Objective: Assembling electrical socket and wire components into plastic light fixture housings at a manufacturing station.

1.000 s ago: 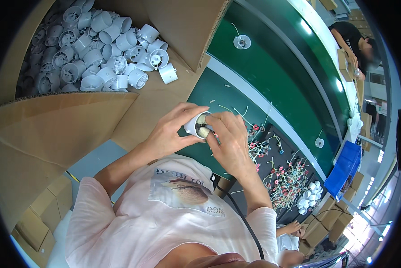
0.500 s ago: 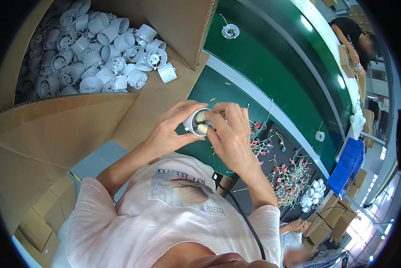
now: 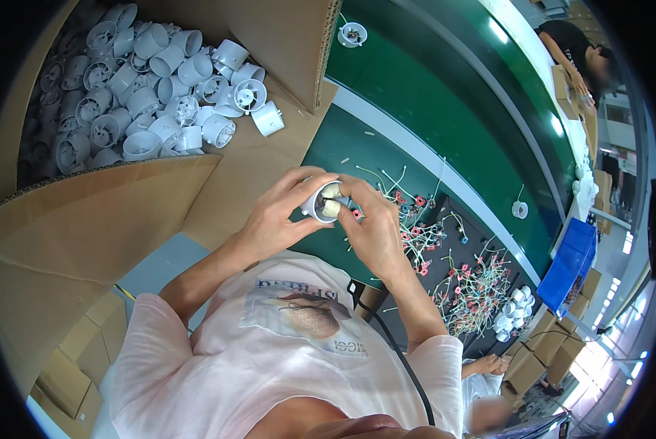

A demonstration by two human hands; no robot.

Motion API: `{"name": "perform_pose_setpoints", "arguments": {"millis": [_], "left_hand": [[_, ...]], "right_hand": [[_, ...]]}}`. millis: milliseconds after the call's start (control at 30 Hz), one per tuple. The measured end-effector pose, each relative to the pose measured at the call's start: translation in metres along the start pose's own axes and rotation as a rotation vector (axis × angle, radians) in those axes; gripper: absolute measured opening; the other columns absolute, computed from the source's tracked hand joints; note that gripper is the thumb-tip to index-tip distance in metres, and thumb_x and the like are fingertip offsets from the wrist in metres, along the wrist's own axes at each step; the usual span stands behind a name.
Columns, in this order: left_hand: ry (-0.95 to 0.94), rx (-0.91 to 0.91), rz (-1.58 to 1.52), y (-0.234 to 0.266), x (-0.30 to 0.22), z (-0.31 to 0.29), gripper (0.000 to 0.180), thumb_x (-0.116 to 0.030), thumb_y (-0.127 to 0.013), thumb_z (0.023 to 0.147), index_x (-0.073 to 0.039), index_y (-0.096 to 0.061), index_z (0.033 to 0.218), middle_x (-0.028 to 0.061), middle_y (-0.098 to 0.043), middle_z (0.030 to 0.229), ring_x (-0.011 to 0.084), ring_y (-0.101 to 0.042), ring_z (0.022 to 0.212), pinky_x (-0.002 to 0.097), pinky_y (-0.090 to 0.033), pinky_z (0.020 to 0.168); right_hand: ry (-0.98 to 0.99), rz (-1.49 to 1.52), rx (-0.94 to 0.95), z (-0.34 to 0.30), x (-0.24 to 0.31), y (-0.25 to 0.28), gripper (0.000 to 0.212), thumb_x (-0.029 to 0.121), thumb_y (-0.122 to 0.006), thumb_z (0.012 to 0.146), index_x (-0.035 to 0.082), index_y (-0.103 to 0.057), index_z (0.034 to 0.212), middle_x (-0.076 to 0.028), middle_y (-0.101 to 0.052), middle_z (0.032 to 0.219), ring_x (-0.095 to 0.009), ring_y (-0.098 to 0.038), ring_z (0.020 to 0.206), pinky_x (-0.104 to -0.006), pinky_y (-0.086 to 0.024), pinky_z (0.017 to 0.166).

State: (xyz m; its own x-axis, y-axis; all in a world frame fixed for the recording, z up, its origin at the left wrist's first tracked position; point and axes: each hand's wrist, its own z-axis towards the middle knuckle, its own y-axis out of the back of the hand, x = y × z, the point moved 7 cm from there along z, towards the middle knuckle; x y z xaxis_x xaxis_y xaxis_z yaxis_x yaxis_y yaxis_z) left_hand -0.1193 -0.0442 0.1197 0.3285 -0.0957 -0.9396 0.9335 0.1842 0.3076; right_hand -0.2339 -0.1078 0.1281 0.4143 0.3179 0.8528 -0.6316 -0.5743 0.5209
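My left hand [image 3: 273,208] is wrapped around a white plastic cup-shaped housing [image 3: 310,208], tilted so its mouth faces my right hand. Thumb and forefinger of my right hand [image 3: 378,230], both with pale yellow covers on the tips [image 3: 331,209], reach into that mouth and press close together. Whatever they pinch inside is hidden. Beside and beyond the right hand lie small red connector pieces with pale wires [image 3: 419,238], some loose on the green surface.
A large cardboard box [image 3: 101,212] at left holds many white housings [image 3: 160,95]. A green conveyor belt [image 3: 430,102] carries two housings [image 3: 352,35]. Right: a wired-parts pile [image 3: 474,293], white cups [image 3: 514,314], a blue bin [image 3: 568,267]. Two other people work nearby.
My right hand's fingers have curled in closer, its thumb and forefinger still inside the housing. Housings on the belt have shifted toward the far left. The view has shifted slightly.
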Motion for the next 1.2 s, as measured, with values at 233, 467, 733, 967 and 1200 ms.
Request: {"name": "perform_pose_setpoints", "arguments": {"millis": [233,467,733,967,1200], "left_hand": [[0.117,0.062,0.030,-0.008,0.015,-0.007,0.053,-0.005,-0.074,0.068,-0.006,-0.056,0.118,0.0115,-0.054,0.114,0.0257,-0.057,0.099,0.0329,-0.048,0.082],[0.076,0.085,0.109,-0.017,0.030,-0.008,0.056,-0.006,-0.073,0.068,-0.010,-0.054,0.121,0.0121,-0.053,0.114,0.0285,-0.057,0.099,0.0352,-0.048,0.081],[0.039,-0.039,0.697,0.014,0.035,0.036,0.066,-0.019,-0.073,0.070,-0.010,-0.044,0.128,0.0150,-0.045,0.122,0.0340,-0.039,0.119,0.0501,-0.032,0.097],[-0.069,-0.062,1.151,0.048,0.089,0.065,0.058,-0.027,-0.074,0.068,-0.011,-0.052,0.119,0.0156,-0.042,0.125,0.0371,-0.031,0.124,0.0601,-0.019,0.102],[-0.169,-0.132,1.157,0.049,0.076,0.051,0.055,-0.027,-0.074,0.067,-0.013,-0.054,0.117,0.0105,-0.046,0.123,0.0321,-0.031,0.126,0.0625,-0.016,0.102]], "right_hand": [[-0.122,0.223,-0.029,-0.015,-0.036,-0.023,0.020,-0.006,-0.060,0.079,-0.001,-0.057,0.098,-0.013,-0.062,0.110,-0.021,-0.063,0.095,-0.0308,-0.049,0.080],[-0.386,0.637,-0.057,-0.023,-0.078,-0.052,0.016,-0.008,-0.057,0.082,-0.002,-0.057,0.096,-0.006,-0.061,0.102,-0.010,-0.060,0.091,-0.0257,-0.048,0.077],[-0.287,0.218,-0.280,0.047,-0.133,0.019,0.014,0.002,-0.056,0.082,0.000,-0.058,0.095,0.003,-0.056,0.076,-0.004,-0.047,0.067,-0.0197,-0.039,0.057],[0.085,-0.298,-0.593,0.117,-0.162,0.069,0.013,0.005,-0.058,0.081,0.000,-0.059,0.094,-0.004,-0.051,0.066,-0.013,-0.047,0.058,-0.0252,-0.041,0.057],[0.221,-0.520,0.207,0.006,-0.092,-0.032,0.017,0.006,-0.062,0.075,0.002,-0.054,0.089,-0.009,-0.061,0.078,-0.026,-0.062,0.062,-0.0328,-0.048,0.054]]}}
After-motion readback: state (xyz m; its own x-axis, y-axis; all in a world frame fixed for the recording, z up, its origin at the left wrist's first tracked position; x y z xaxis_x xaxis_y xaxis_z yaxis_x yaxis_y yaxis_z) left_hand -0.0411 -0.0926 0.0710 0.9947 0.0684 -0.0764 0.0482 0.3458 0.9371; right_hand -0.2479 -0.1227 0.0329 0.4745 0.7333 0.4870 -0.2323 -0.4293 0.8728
